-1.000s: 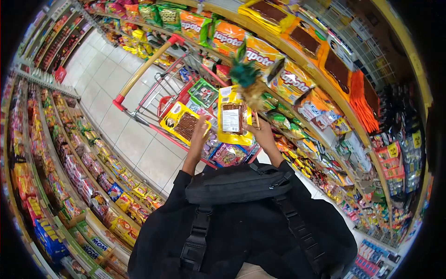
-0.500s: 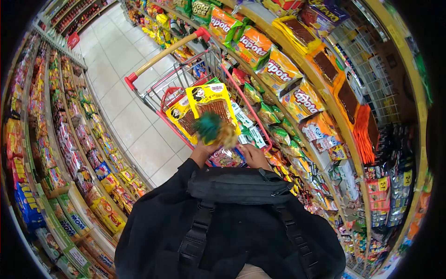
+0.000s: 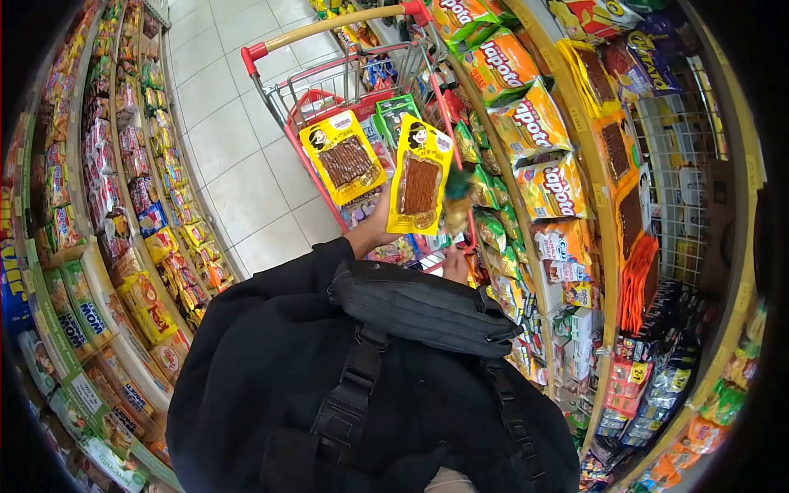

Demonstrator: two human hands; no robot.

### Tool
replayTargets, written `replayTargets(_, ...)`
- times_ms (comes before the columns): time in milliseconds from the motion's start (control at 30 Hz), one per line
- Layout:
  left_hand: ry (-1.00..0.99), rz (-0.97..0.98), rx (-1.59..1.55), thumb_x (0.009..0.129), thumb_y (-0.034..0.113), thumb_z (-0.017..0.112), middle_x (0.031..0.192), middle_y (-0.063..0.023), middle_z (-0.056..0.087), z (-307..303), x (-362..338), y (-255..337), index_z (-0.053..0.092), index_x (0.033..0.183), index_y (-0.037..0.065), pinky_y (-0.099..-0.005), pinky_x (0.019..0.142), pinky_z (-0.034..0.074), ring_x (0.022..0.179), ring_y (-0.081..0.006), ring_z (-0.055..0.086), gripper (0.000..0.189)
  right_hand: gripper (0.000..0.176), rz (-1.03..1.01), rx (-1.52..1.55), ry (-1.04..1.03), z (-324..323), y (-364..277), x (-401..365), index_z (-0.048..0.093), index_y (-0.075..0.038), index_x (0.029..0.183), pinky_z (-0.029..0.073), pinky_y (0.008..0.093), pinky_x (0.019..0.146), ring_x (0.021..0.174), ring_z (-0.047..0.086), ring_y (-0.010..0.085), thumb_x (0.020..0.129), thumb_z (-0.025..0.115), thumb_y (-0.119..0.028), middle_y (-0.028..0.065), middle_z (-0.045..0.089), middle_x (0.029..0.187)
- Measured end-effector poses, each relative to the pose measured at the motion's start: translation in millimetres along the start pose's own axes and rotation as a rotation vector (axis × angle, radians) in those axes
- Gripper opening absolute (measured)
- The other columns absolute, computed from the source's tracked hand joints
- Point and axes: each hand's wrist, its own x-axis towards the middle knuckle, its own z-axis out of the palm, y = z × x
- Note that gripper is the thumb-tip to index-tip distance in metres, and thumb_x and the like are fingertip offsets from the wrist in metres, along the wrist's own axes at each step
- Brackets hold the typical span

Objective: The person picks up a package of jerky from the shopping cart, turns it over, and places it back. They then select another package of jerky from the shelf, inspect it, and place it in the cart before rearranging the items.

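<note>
Grips a yellow packet [image 3: 419, 177] by its lower edge in the closed left hand [image 3: 376, 226], over the red cart's [image 3: 333, 25] near end, farther right than half a second ago. Keeps the right hand [image 3: 454, 264] lower, off it; grip there unclear. Two in all: this one, plus a second packet [image 3: 343, 158] lying in the cart.

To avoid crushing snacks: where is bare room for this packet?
Bare: the cart end by its handle, beyond the green packets, and the tiled floor beside it. Crowded: the cart's near end under the held packet, and both shelves.
</note>
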Motion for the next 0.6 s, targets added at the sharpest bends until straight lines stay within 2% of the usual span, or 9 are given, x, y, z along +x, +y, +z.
replayTargets(33, -0.028, -0.013, -0.019, 0.099, 0.054, 0.037, 0.121, -0.0113, 0.063, -2.9, -0.4, 1.0, 0.056, 0.126, 0.009, -0.0449, 0.096, 0.049, 0.108, -0.0267, 0.062, 0.056, 0.028, 0.03, 0.138, 0.107, 3.8, 7.7, 0.8, 0.062, -0.001, 0.101, 0.04, 0.0342, 0.056, 0.058, 0.05, 0.0184, 0.101, 0.044, -0.022, 0.0088, 0.056, 0.066)
replayTargets(67, -0.056, -0.029, -0.034, 0.099, 0.054, 0.038, 0.122, -0.0111, 0.062, -7.4, -0.1, 2.9, 0.056, 0.127, 0.009, -0.0444, 0.097, 0.048, 0.109, -0.0265, 0.062, 0.056, 0.028, -0.031, 0.107, 0.069, 3.6, 15.4, 1.8, 0.062, -0.001, 0.101, 0.04, 0.0344, 0.057, 0.059, 0.051, 0.0185, 0.101, 0.044, -0.023, 0.0094, 0.056, 0.066)
replayTargets(133, -0.063, -0.068, -0.042, 0.098, 0.054, 0.04, 0.126, -0.0103, 0.061, -22.5, 5.1, 3.2, 0.055, 0.129, 0.01, -0.0447, 0.099, 0.046, 0.112, -0.0266, 0.06, 0.056, 0.029, -0.149, 0.045, 0.005, -5.8, -38.0, 1.0, 0.061, -0.001, 0.101, 0.04, 0.0349, 0.057, 0.06, 0.053, 0.0189, 0.101, 0.044, -0.024, 0.0106, 0.057, 0.066)
replayTargets(167, -0.041, -0.091, -0.037, 0.097, 0.054, 0.041, 0.128, -0.0095, 0.059, -34.9, 9.9, 0.7, 0.054, 0.13, 0.01, -0.0454, 0.101, 0.044, 0.115, -0.0269, 0.058, 0.057, 0.03, -0.239, 0.005, -0.092, -6.3, -46.8, 3.1, 0.059, 0.0, 0.101, 0.043, 0.0383, 0.06, 0.063, 0.057, 0.025, 0.101, 0.044, -0.025, 0.015, 0.059, 0.069)
replayTargets(267, 0.05, -0.109, -0.014, 0.097, 0.054, 0.042, 0.131, -0.0088, 0.058, -69.4, 21.7, -4.8, 0.052, 0.133, 0.011, -0.0462, 0.104, 0.042, 0.117, -0.0281, 0.057, 0.057, 0.029, -0.193, -0.367, -0.18, -7.0, -53.0, 20.3, 0.058, -0.001, 0.102, 0.044, 0.0423, 0.062, 0.067, 0.06, 0.0332, 0.101, 0.044, -0.026, 0.0199, 0.061, 0.074)
replayTargets(333, 0.013, -0.121, -0.02, 0.097, 0.054, 0.041, 0.131, -0.009, 0.058, -61.0, 17.8, -2.6, 0.052, 0.133, 0.011, -0.0464, 0.104, 0.042, 0.117, -0.0283, 0.057, 0.057, 0.028, -0.219, -0.088, -0.018, -10.7, -55.7, 42.9, 0.058, -0.001, 0.105, 0.044, 0.0435, 0.062, 0.067, 0.059, 0.0365, 0.101, 0.041, -0.023, 0.0207, 0.059, 0.073)
replayTargets(400, -0.034, -0.127, -0.037, 0.097, 0.054, 0.041, 0.131, -0.0093, 0.058, -56.2, 15.1, -2.3, 0.051, 0.133, 0.011, -0.0466, 0.104, 0.042, 0.117, -0.0285, 0.057, 0.057, 0.028, 0.062, -0.073, -0.051, -20.7, -59.6, 58.6, 0.058, -0.001, 0.101, 0.045, 0.0432, 0.062, 0.066, 0.059, 0.0361, 0.101, 0.041, -0.023, 0.0195, 0.059, 0.072)
replayTargets(500, -0.178, -0.146, -0.085, 0.097, 0.054, 0.041, 0.132, -0.0096, 0.057, -56.2, 11.0, 3.1, 0.051, 0.133, 0.011, -0.0468, 0.104, 0.042, 0.117, -0.0288, 0.057, 0.057, 0.028, -0.176, -0.022, 0.048, -21.0, -91.5, 46.9, 0.058, -0.002, 0.1, 0.045, 0.0432, 0.062, 0.065, 0.06, 0.0362, 0.101, 0.043, -0.025, 0.0188, 0.06, 0.071)
replayTargets(600, -0.378, -0.191, -0.119, 0.097, 0.054, 0.04, 0.132, -0.01, 0.057, -58.2, 9.1, 8.3, 0.051, 0.133, 0.01, -0.0471, 0.104, 0.042, 0.117, -0.0291, 0.056, 0.057, 0.03, -0.252, -0.207, -0.197, -18.4, -119.0, 24.9, 0.058, -0.001, 0.101, 0.044, 0.0438, 0.061, 0.067, 0.062, 0.0351, 0.101, 0.044, -0.027, 0.0196, 0.061, 0.072)
